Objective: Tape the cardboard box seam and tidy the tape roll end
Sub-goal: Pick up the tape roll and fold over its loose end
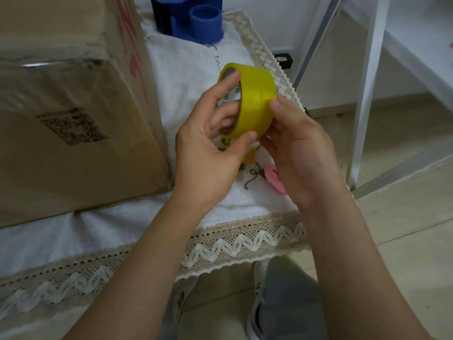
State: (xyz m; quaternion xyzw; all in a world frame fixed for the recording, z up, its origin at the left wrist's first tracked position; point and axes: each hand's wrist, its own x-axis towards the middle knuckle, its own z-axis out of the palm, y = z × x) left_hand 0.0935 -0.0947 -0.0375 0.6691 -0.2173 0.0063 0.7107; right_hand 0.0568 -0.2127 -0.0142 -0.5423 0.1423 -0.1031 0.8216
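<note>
A yellow tape roll (255,94) is held up above the table between both hands. My left hand (208,153) grips it with fingers through the core and the thumb on the lower outer edge. My right hand (301,153) presses its thumb on the roll's outer face, fingers behind. The cardboard box (68,106) stands at the left, with clear tape across its top and red print down its side. No loose tape end is visible.
A blue tape dispenser (196,20) stands at the back of the table. A white cloth with a lace border (245,244) covers the table. White furniture legs (367,94) stand to the right on a tiled floor. My shoes show below the table edge.
</note>
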